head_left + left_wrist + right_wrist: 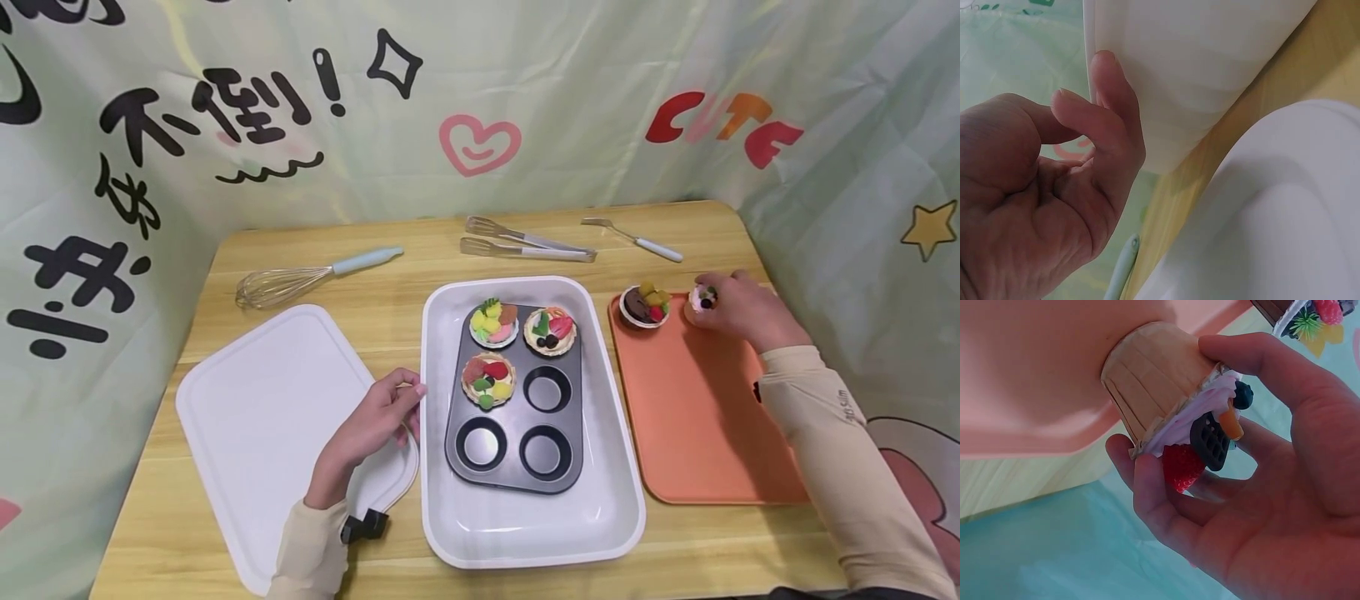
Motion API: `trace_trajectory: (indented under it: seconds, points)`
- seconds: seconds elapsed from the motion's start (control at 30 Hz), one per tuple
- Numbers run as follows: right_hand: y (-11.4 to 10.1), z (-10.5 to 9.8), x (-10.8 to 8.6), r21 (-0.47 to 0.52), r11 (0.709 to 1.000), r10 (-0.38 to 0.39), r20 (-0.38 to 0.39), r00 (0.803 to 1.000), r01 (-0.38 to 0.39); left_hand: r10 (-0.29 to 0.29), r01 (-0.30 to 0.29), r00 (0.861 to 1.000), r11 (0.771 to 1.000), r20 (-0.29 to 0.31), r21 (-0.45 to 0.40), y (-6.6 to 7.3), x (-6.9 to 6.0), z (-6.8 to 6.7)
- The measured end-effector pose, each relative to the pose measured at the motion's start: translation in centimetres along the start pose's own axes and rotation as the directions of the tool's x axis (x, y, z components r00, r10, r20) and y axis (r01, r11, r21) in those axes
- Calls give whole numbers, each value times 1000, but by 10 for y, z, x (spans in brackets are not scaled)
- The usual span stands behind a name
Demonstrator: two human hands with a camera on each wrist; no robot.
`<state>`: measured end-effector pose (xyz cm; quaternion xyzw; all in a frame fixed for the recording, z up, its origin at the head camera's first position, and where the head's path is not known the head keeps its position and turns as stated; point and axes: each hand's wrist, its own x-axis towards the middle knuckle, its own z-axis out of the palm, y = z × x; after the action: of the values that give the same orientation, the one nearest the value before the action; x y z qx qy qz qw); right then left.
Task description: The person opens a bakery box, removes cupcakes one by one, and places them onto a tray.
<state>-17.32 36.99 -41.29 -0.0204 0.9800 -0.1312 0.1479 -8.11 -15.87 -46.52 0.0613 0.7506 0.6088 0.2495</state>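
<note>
Right hand [742,310] has its thumb and fingers curled round a pink-frosted cupcake [1160,381], up at the orange tray's [697,442] far right corner. Left hand [381,412] is loosely bent right at the white bin's [540,529] rim, no grip that I can see. Backdrop [585,100] reads "CUTE", plus black Chinese characters [138,121] incl. "不倒!". Sleeve print [847,406] is too tiny to read tbh.

A whisk [330,272] with a pale blue handle lies on the wooden worktop [390,333] beyond a slanted white board [258,408]. Near the back edge rest spread tongs [540,252] and a fork [648,246], before a pale green curtain [577,108] printed with dark characters [251,100].
</note>
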Motion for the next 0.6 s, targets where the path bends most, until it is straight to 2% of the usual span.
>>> trace_trajectory:
  seconds: [0.6]
  points:
    - [-1,-1,1,-1,999,46,42,998,-46,8,-8,1000,1000,-5,-7,2,-1,2]
